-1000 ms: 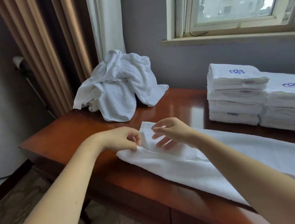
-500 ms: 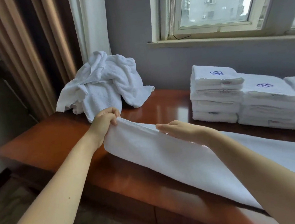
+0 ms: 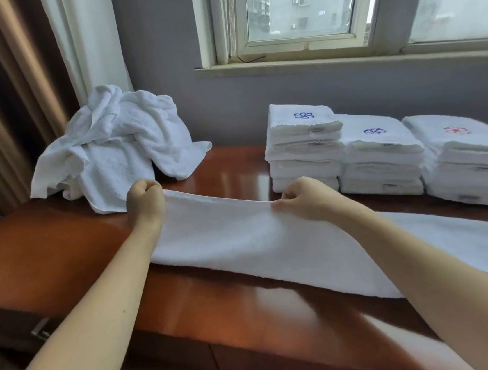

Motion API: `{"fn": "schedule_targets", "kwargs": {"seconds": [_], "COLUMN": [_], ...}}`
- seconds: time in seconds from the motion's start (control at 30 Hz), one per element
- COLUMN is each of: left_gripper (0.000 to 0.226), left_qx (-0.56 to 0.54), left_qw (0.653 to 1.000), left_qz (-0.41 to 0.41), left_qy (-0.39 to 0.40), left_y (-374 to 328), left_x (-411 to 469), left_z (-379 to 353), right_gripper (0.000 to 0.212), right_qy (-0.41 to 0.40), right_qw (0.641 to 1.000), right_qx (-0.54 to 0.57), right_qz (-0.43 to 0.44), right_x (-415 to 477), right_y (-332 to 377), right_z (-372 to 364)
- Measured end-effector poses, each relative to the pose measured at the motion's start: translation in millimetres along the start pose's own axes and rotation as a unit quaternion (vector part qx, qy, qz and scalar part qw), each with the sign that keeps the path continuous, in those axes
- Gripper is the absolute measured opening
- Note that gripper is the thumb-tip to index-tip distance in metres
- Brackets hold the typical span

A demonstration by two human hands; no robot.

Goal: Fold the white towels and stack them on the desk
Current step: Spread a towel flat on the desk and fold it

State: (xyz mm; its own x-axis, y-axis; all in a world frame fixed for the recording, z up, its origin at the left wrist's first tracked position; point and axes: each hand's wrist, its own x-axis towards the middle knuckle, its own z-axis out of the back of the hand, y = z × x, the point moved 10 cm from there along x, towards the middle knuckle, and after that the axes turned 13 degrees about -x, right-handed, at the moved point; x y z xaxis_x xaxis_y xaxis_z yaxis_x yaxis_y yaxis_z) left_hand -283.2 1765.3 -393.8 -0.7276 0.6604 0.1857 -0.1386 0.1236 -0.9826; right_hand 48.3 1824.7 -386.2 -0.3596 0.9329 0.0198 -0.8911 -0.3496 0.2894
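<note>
Over the glossy reddish-brown wooden desk (image 3: 61,251), our left hand (image 3: 144,199) and right hand (image 3: 305,199) each grip, fingers curled tight, the raised far edge of the long white terry towel (image 3: 243,239).

Two bare forearms reach over a glossy reddish-brown wooden desk (image 3: 46,253). The left hand (image 3: 144,200), curled in a fist, grips one corner of a long white terry towel (image 3: 243,239). The right hand (image 3: 305,197) pinches the same edge, lifting it taut between them. The rest of the towel lies across the desk to the right. Behind sit a crumpled heap of white towels (image 3: 117,147) and three stacks of folded white towels (image 3: 381,157), below a white-framed window (image 3: 298,2).
</note>
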Motion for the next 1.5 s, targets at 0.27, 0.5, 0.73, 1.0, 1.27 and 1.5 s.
{"fn": "schedule_targets", "kwargs": {"seconds": [0.27, 0.5, 0.73, 1.0, 1.27, 1.5], "left_gripper": [0.018, 0.035, 0.039, 0.041, 0.040, 0.023], "left_qx": [0.179, 0.372, 0.407, 0.149, 0.116, 0.255], "left_qw": [0.979, 0.918, 0.899, 0.933, 0.871, 0.849], "left_qz": [-0.096, -0.119, -0.143, -0.154, -0.153, -0.189], "left_qy": [0.003, 0.073, 0.073, 0.290, 0.453, 0.423], "left_y": [2, 35, 31, 9, -13, -28], "left_x": [-2, 0, 12, -66, -170, -178], "left_z": [-19, -36, -26, -118, -197, -196], "right_gripper": [0.042, 0.033, 0.031, 0.024, 0.026, 0.025], "right_qy": [-0.164, -0.192, -0.178, -0.006, 0.043, 0.239], "right_qw": [0.972, 0.965, 0.973, 0.999, 0.995, 0.963], "right_qx": [-0.157, -0.158, -0.125, -0.030, 0.083, 0.124], "right_qz": [0.055, 0.081, 0.081, 0.014, -0.031, 0.023], "right_x": [23, 30, 31, 26, -38, -84], "right_y": [8, 3, 20, -2, -62, -54], "right_z": [-1, -32, -42, -31, 2, -22]}}
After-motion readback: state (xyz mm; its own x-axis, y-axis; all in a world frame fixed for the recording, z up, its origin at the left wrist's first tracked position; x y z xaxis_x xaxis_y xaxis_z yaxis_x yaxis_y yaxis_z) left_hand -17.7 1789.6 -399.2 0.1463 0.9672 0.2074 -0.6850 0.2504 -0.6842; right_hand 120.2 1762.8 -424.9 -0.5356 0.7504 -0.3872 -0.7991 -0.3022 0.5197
